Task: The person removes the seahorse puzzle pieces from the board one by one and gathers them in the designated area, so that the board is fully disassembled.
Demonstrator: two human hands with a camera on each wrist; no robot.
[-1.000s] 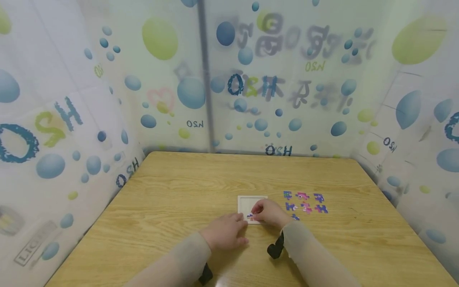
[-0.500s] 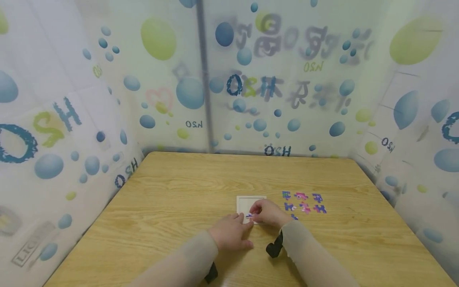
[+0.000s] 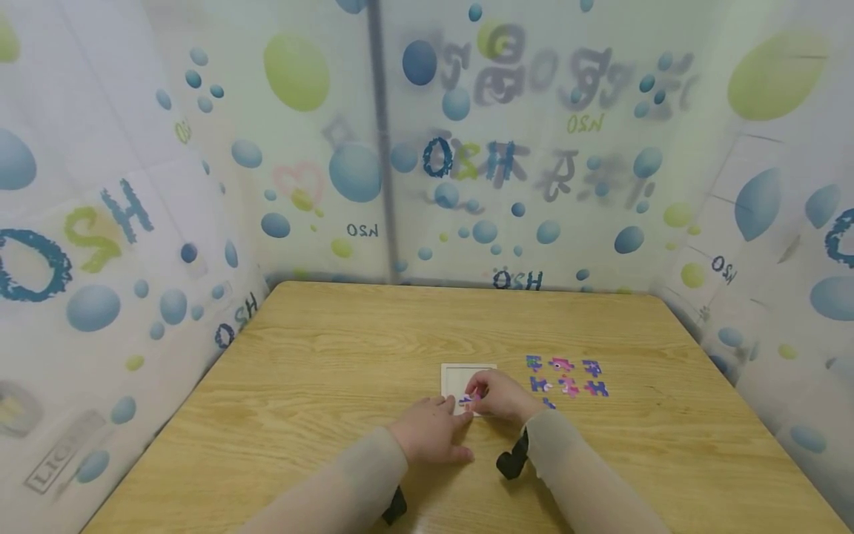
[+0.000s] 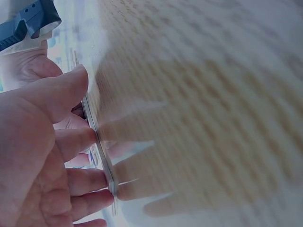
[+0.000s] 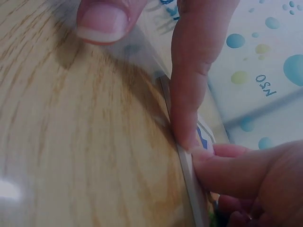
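A small white square puzzle tray (image 3: pixel 443 382) lies on the table. My left hand (image 3: pixel 430 430) has its fingers extended, their tips touching the tray's near left edge (image 4: pixel 102 153). In the right wrist view, my left index finger (image 5: pixel 194 80) presses down at the rim. My right hand (image 3: pixel 503 397) reaches over the tray from the right. Its thumb and fingers (image 5: pixel 236 168) pinch a purple and pink jigsaw piece (image 3: pixel 468 401) low in the tray. The fingers partly cover that piece, so its exact fit is hidden.
Several loose jigsaw pieces (image 3: pixel 562 364) in purple and pink lie in rows right of the tray, one partly behind the right wrist. The wooden table (image 3: pixel 320 348) is bounded by a printed curtain (image 3: pixel 333 185) at the back and sides.
My left hand has shifted slightly right along the tray's near edge, its index finger now nearer the piece. The right hand stays nearly in place, still pinching the jigsaw piece.
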